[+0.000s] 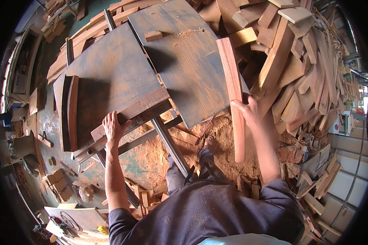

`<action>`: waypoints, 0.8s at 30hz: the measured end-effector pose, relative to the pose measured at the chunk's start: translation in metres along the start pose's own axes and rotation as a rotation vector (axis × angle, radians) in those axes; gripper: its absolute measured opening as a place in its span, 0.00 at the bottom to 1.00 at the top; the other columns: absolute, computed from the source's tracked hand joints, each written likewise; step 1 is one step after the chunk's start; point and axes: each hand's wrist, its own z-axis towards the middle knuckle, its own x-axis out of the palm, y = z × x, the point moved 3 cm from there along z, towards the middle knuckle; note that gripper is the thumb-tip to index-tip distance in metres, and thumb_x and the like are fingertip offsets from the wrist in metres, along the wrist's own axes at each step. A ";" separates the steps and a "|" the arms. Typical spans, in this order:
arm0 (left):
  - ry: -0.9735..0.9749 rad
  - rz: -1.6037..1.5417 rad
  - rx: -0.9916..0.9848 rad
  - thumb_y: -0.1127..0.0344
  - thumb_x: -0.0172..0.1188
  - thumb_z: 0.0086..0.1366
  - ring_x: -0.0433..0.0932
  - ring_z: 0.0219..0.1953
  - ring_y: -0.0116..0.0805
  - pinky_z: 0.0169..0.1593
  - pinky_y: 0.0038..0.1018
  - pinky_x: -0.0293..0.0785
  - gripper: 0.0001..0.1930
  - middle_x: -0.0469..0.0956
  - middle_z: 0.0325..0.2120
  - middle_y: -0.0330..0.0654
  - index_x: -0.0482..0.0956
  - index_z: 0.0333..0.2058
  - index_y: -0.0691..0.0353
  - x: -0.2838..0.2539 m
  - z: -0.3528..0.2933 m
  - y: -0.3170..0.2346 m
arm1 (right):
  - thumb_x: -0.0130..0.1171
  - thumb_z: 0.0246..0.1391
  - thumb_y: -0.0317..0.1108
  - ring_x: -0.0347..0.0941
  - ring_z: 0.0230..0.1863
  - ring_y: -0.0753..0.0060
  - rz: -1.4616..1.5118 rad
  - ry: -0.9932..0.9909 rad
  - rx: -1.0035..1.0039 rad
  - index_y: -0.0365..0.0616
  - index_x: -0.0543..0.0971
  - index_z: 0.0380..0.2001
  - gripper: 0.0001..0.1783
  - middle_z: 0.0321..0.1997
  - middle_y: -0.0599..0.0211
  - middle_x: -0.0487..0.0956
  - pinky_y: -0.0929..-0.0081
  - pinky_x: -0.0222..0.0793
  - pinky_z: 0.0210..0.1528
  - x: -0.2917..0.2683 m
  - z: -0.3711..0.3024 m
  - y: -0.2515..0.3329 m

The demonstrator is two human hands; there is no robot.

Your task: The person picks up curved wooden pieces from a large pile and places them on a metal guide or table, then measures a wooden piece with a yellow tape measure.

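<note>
My right hand (249,111) is closed on a long, slightly curved reddish wooden board (229,69), its thumb across the near face. The board stands at the right edge of the saw table (188,61), its lower end hanging past the near edge over the floor. My left hand (114,125) is closed over a dark wooden bar (145,107) lying across the near side of the sliding table (114,61). A small wood block (153,35) lies beyond the slot between the two table halves. At the far left, a curved wooden piece (72,112) stands on edge.
A high heap of wood offcuts (286,53) rises at the right, close to the table. Metal rails (171,147) run below the near edge. Sawdust (227,130) covers the floor around my feet. More boards (88,34) lie behind the table at the left.
</note>
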 end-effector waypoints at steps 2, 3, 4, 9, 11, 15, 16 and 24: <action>0.038 0.010 -0.015 0.34 0.72 0.51 0.69 0.61 0.51 0.65 0.48 0.61 0.46 0.73 0.56 0.50 0.71 0.58 0.64 0.010 -0.017 0.002 | 0.75 0.38 0.62 0.79 0.45 0.56 0.040 -0.004 0.045 0.26 0.80 0.44 0.45 0.43 0.45 0.83 0.62 0.74 0.49 -0.006 -0.013 -0.009; 0.064 0.026 -0.029 0.35 0.73 0.51 0.69 0.61 0.51 0.65 0.48 0.61 0.45 0.73 0.56 0.50 0.71 0.57 0.64 0.016 -0.025 0.005 | 0.75 0.38 0.61 0.79 0.45 0.57 0.048 -0.002 0.051 0.26 0.80 0.45 0.46 0.43 0.45 0.83 0.62 0.74 0.50 -0.011 -0.019 -0.009; 0.020 0.018 0.008 0.36 0.73 0.50 0.70 0.59 0.51 0.64 0.48 0.61 0.44 0.74 0.54 0.49 0.72 0.56 0.64 0.015 -0.029 -0.002 | 0.75 0.38 0.61 0.79 0.45 0.57 0.053 -0.010 0.062 0.27 0.80 0.46 0.46 0.44 0.45 0.82 0.62 0.74 0.50 -0.018 -0.029 -0.003; -0.033 -0.055 0.047 0.38 0.76 0.47 0.72 0.55 0.51 0.60 0.46 0.65 0.41 0.77 0.49 0.48 0.75 0.51 0.64 0.005 -0.052 -0.015 | 0.74 0.45 0.59 0.78 0.48 0.63 0.153 -0.134 0.102 0.32 0.79 0.53 0.43 0.49 0.53 0.82 0.64 0.74 0.51 -0.050 -0.065 0.002; 0.012 -0.051 0.068 0.38 0.76 0.46 0.73 0.54 0.50 0.58 0.45 0.67 0.41 0.78 0.47 0.47 0.76 0.50 0.64 -0.002 -0.057 -0.019 | 0.70 0.50 0.60 0.78 0.47 0.66 0.349 -0.080 0.118 0.35 0.79 0.54 0.41 0.49 0.58 0.82 0.67 0.74 0.50 -0.060 -0.092 0.049; -0.151 -0.002 0.172 0.39 0.77 0.46 0.76 0.46 0.51 0.51 0.45 0.72 0.36 0.78 0.40 0.48 0.77 0.43 0.63 -0.068 -0.061 -0.078 | 0.58 0.58 0.67 0.79 0.41 0.70 0.713 0.096 0.205 0.36 0.79 0.54 0.41 0.44 0.60 0.83 0.70 0.76 0.43 -0.085 -0.108 0.023; -0.203 -0.007 0.187 0.39 0.77 0.46 0.77 0.43 0.51 0.49 0.45 0.72 0.35 0.78 0.37 0.48 0.77 0.41 0.63 -0.081 -0.064 -0.097 | 0.55 0.59 0.69 0.79 0.38 0.70 0.823 0.158 0.214 0.35 0.79 0.54 0.42 0.42 0.60 0.83 0.71 0.77 0.40 -0.090 -0.104 0.001; 0.443 -1.149 -0.297 0.42 0.67 0.66 0.74 0.27 0.26 0.31 0.25 0.71 0.28 0.80 0.27 0.38 0.82 0.40 0.69 -0.046 -0.073 -0.286 | 0.40 0.64 0.75 0.78 0.27 0.70 1.127 0.260 0.234 0.31 0.78 0.54 0.50 0.35 0.56 0.82 0.72 0.78 0.30 -0.112 -0.112 -0.061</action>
